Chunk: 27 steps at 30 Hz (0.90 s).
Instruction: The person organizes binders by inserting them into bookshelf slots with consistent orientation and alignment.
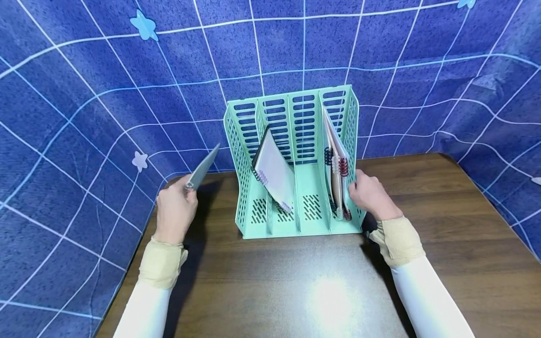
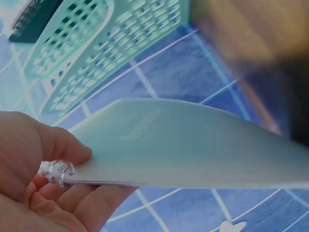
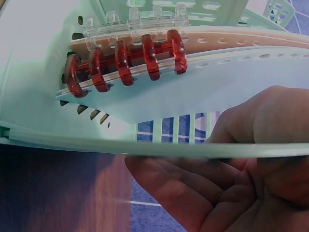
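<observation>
My left hand [image 1: 174, 209] pinches a pale notebook [image 1: 204, 168] by its clear-ringed corner, thumb on the cover and fingers beneath, left of a mint-green file rack [image 1: 311, 180]. The notebook is raised off the table and apart from the rack. At the rack's right side, my right hand [image 1: 375, 195] grips the edge of the outer wall [image 3: 212, 150], with the thumb inside and fingers outside. Notebooks with black, clear and red rings [image 1: 343, 167] stand in the rightmost compartment. Notebooks with black and lilac rings [image 1: 276, 171] lean left in the second compartment from the left.
The rack stands on a brown wooden table [image 1: 270, 281], close to a blue cloth backdrop [image 1: 181, 56] with white grid lines and stars. This cloth also covers the left and right sides. Light glares on the table in front of the rack.
</observation>
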Motion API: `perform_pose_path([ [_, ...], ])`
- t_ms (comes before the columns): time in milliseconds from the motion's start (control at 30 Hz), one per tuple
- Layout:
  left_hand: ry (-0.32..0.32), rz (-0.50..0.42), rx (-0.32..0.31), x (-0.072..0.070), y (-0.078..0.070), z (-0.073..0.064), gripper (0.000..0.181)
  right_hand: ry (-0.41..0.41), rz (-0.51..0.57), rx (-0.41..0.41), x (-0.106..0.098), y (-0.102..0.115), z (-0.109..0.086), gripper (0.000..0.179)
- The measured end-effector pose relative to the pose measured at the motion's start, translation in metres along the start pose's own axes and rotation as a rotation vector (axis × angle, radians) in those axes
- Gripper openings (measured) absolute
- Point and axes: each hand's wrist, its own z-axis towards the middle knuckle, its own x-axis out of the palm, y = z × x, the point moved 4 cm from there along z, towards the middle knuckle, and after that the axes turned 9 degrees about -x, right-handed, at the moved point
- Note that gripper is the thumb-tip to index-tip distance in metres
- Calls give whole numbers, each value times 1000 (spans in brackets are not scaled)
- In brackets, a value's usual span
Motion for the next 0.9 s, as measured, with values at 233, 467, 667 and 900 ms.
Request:
perform_pose_path([
  [233,-118,-80,-79,-34,-13,6,31,-7,-2,-13,0,0,-1,44],
  [467,-185,-112,-100,-62,-36,1,31,-4,-3,-11,0,0,0,46],
  [667,-298,-112,-98,-91,-60,-5,20,11,1,-2,2,-2,1,49],
  [900,-468,-242,-99,-126,-91,-13,21,-12,-8,-19,1,-2,0,43],
])
